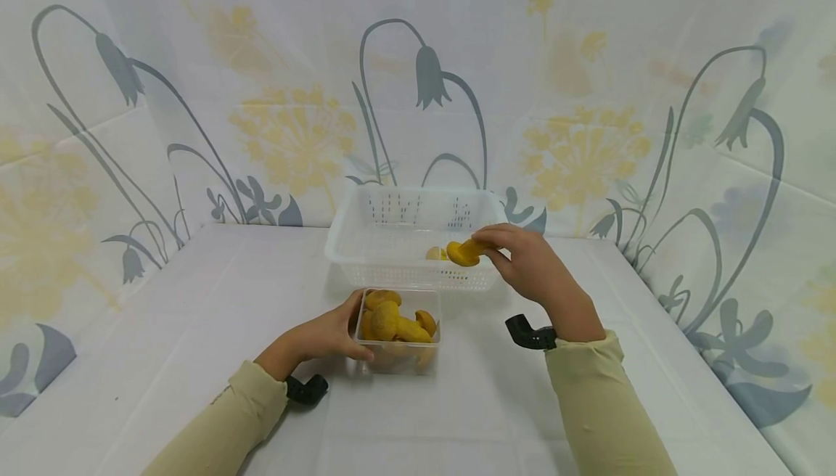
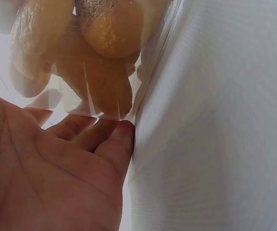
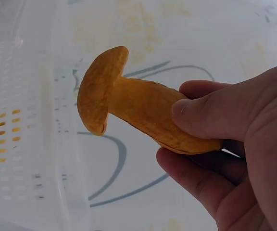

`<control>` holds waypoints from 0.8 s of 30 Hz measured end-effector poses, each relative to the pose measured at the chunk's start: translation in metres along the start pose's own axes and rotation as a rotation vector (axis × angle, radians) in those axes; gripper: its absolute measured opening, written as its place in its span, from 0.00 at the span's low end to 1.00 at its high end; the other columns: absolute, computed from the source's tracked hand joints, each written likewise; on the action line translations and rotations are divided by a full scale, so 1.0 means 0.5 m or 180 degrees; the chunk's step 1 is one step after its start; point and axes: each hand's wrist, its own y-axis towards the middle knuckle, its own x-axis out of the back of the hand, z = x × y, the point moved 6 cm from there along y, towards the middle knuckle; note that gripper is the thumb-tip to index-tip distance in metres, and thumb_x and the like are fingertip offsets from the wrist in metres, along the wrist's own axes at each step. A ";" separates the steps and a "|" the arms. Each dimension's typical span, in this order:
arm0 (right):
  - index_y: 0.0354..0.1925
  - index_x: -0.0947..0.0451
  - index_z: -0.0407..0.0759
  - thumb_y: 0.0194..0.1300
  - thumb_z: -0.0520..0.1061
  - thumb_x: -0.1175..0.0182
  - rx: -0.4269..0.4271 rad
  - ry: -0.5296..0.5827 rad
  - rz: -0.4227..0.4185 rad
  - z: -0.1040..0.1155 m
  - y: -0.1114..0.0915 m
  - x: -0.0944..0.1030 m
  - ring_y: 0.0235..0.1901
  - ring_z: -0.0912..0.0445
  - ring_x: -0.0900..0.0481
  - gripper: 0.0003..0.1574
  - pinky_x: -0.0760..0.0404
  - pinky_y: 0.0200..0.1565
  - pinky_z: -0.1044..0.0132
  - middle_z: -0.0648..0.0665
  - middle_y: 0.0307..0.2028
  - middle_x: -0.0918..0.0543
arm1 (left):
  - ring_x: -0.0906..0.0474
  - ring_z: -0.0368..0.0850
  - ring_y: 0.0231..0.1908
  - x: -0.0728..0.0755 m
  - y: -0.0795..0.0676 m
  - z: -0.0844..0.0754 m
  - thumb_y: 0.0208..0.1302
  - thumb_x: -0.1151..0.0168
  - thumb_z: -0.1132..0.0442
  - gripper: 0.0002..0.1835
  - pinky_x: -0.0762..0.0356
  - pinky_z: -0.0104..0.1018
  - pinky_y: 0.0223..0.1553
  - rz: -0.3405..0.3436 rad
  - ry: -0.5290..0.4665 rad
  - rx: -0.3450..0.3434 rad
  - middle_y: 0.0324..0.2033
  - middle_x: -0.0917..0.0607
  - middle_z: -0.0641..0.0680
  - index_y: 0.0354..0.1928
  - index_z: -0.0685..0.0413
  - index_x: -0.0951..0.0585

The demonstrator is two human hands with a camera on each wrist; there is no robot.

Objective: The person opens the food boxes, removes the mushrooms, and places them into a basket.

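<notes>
Jutting from the right hand [image 1: 527, 264] is a mushroom [image 1: 464, 252].

A basket [image 1: 418, 277] stands on the table [image 1: 261, 280], behind the box [image 1: 426, 299] with mushrooms [image 1: 385, 321] in it. The left hand [image 1: 332, 331] lies at the box's left side; the right hand [image 1: 525, 262], with another mushroom [image 1: 464, 252], is near the basket's right end.

Your left hand [image 2: 64, 163] holds a clear container [image 2: 70, 92] of yellow-brown mushrooms [image 2: 112, 31]; white counter [image 2: 225, 120] fills the view's right side.
</notes>
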 end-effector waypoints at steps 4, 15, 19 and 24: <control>0.49 0.23 0.42 0.60 0.39 0.42 -0.0066 -0.0006 -0.0016 -0.014 0.000 -0.007 0.47 0.51 0.21 0.16 0.22 0.47 0.58 0.46 0.48 0.20 | 0.49 0.43 0.67 0.000 0.000 -0.001 0.38 0.25 0.53 0.61 0.52 0.51 0.67 -0.0002 -0.0030 -0.0018 0.66 0.47 0.44 0.69 0.41 0.58; 0.48 0.23 0.41 0.59 0.37 0.41 -0.0131 -0.0062 -0.0237 -0.035 0.004 -0.024 0.47 0.49 0.21 0.16 0.22 0.47 0.57 0.44 0.47 0.19 | 0.50 0.44 0.67 0.001 0.000 0.000 0.38 0.25 0.52 0.61 0.52 0.52 0.67 -0.0011 0.0012 -0.0011 0.67 0.48 0.44 0.69 0.40 0.58; 0.48 0.23 0.41 0.60 0.38 0.41 -0.0179 -0.0077 -0.0307 -0.045 0.004 -0.038 0.47 0.50 0.22 0.16 0.22 0.47 0.58 0.44 0.47 0.19 | 0.50 0.44 0.67 0.000 0.000 0.001 0.38 0.25 0.52 0.60 0.53 0.52 0.67 -0.0017 0.0022 0.0005 0.67 0.47 0.44 0.69 0.40 0.57; 0.47 0.23 0.42 0.60 0.38 0.41 -0.0275 -0.0090 -0.0362 -0.054 0.003 -0.052 0.47 0.49 0.22 0.15 0.23 0.47 0.57 0.44 0.47 0.20 | 0.50 0.44 0.67 -0.001 0.001 0.001 0.39 0.25 0.52 0.59 0.52 0.52 0.67 -0.0012 0.0024 -0.0020 0.67 0.47 0.45 0.68 0.40 0.56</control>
